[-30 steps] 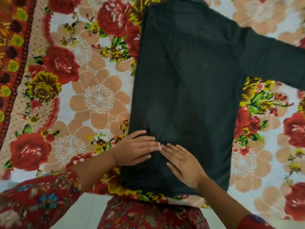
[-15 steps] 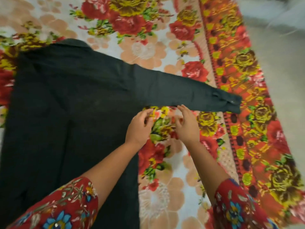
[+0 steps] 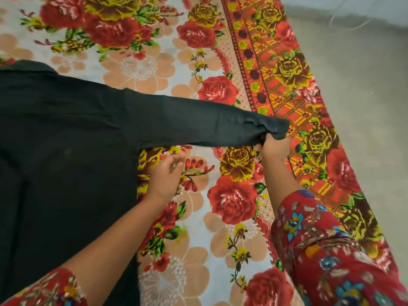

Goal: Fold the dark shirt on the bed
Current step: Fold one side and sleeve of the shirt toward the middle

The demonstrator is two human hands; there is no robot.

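Note:
The dark shirt [image 3: 66,151] lies flat on the flowered bedsheet [image 3: 231,206], its body filling the left of the view and its collar at the upper left. One long sleeve [image 3: 194,124] stretches out to the right. My right hand [image 3: 276,144] pinches the cuff at the sleeve's end, and the cuff is bunched and slightly lifted. My left hand [image 3: 167,173] hovers just below the armpit seam, fingers loosely curled, holding nothing; I cannot tell if it touches the sheet.
The sheet's red and yellow border [image 3: 287,96] runs diagonally at the right, along the bed's edge. Beyond it is grey floor [image 3: 364,85]. My red flowered clothing [image 3: 331,250] fills the lower right corner.
The view swung right from the shirt's hem to its sleeve. Both hands left the hem. My right hand moved out along the sleeve and took hold of the cuff; my left dropped toward the armpit.

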